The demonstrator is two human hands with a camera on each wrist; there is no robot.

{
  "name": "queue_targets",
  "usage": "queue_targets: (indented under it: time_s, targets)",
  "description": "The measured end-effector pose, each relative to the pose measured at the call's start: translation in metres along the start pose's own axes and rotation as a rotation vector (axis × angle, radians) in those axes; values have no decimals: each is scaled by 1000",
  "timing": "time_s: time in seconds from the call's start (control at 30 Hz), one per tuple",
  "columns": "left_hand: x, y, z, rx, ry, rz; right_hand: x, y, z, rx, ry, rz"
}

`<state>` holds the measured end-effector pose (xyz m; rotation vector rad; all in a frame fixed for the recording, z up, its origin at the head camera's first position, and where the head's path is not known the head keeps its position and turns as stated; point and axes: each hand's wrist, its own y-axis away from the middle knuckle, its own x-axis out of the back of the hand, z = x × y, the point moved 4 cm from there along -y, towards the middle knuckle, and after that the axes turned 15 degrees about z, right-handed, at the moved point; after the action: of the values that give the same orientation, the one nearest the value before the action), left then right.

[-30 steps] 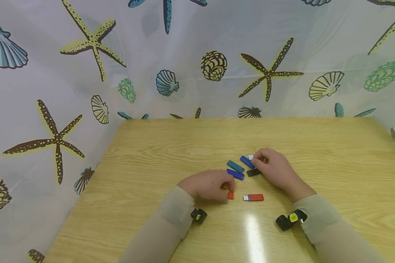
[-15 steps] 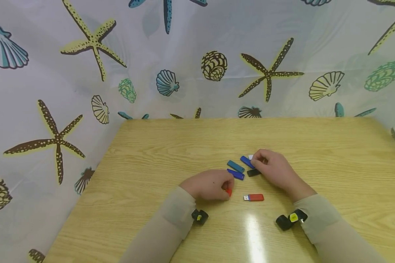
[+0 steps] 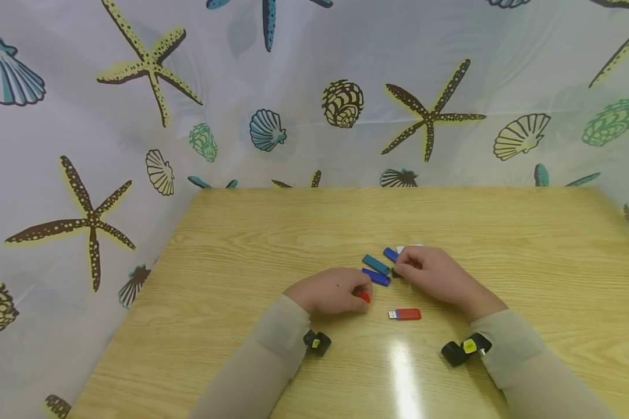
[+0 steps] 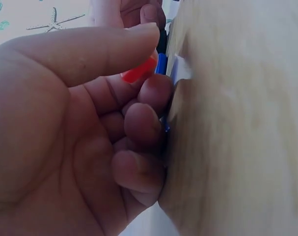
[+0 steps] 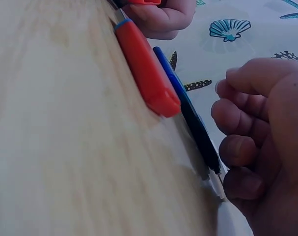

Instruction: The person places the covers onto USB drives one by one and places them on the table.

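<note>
My left hand [image 3: 331, 291] pinches a small red cap [image 4: 138, 72] between thumb and index finger, just above the table. Its other fingers are curled. A red USB stick [image 3: 407, 314] with a bare metal plug lies to the right of that hand. My right hand [image 3: 434, 273] rests loosely curled over the group of sticks, and nothing shows between its fingers in the right wrist view. It partly hides a black stick [image 3: 395, 273], a blue stick [image 3: 390, 254] and a white piece [image 3: 410, 248].
Between the hands lie a teal stick [image 3: 375, 265] and another blue stick [image 3: 377, 277]. The wooden table [image 3: 262, 227] meets a white cloth [image 3: 304, 151] printed with shells and starfish at its back and sides.
My left hand has lifted the red cap off the table and tilted it. My right hand has shifted slightly toward the front left, uncovering more of the white piece and covering more of the black stick.
</note>
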<state>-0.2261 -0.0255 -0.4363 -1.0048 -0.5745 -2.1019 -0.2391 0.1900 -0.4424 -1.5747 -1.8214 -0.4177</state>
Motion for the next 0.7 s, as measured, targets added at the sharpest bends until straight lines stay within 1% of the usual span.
queue_targets:
  time_s: [0.1, 0.2, 0.27, 0.37, 0.43, 0.5, 0.63, 0.7]
  targets:
    - [0, 0, -1, -4, 14, 9, 1, 0, 0, 2, -5, 0]
    - [1, 0, -1, -19, 20, 13, 0, 1, -2, 22, -14, -41]
    - [2, 0, -1, -37, 24, 16, -1, 2, -4, 45, -27, -99]
    - [3, -1, -2, -54, 34, 17, -4, 6, -6, 46, -58, -232]
    - [3, -1, -3, -50, 43, 19, -6, 8, -8, 57, -63, -312]
    - [3, -1, -5, -38, 48, 23, -8, 9, -10, 65, -44, -370]
    - [3, -2, -6, -5, 41, 32, -9, 11, -18, 113, 20, -417]
    - [3, -2, -6, 10, 40, 37, -10, 12, -21, 143, 42, -427]
